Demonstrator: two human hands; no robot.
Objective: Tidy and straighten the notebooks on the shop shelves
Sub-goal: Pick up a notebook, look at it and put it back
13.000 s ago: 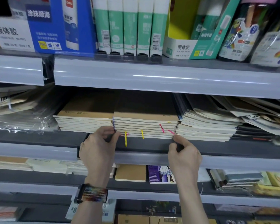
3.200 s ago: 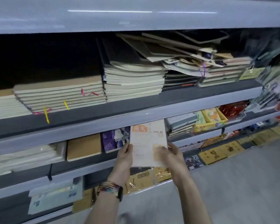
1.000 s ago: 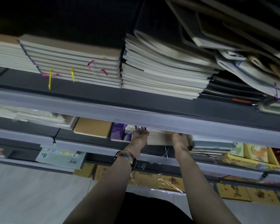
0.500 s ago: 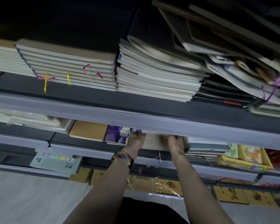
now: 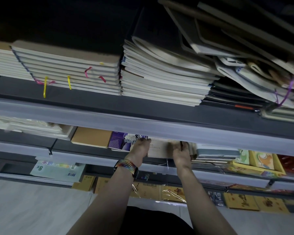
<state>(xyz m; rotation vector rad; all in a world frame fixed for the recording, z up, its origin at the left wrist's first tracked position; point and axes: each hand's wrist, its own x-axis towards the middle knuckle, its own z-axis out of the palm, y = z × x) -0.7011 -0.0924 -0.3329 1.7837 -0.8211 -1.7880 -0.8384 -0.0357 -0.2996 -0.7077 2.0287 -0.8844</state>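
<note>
shelf (image 5: 63,146), left hand (image 5: 140,150), right hand (image 5: 181,152), flat notebook (image 5: 161,148)

We have a single view — a wide-angle camera on the head, looking forward and down, close in against the dark grey metal shelf board (image 5: 92,103). Its pale translucent plastic price rail (image 5: 159,128) slants across mid-frame; stacked cream-paged notebooks (image 5: 159,82) loom above, bare forearms (image 5: 107,197) enter from the bottom edge, and pale grey floor (image 5: 32,209) shows lower left.
</note>
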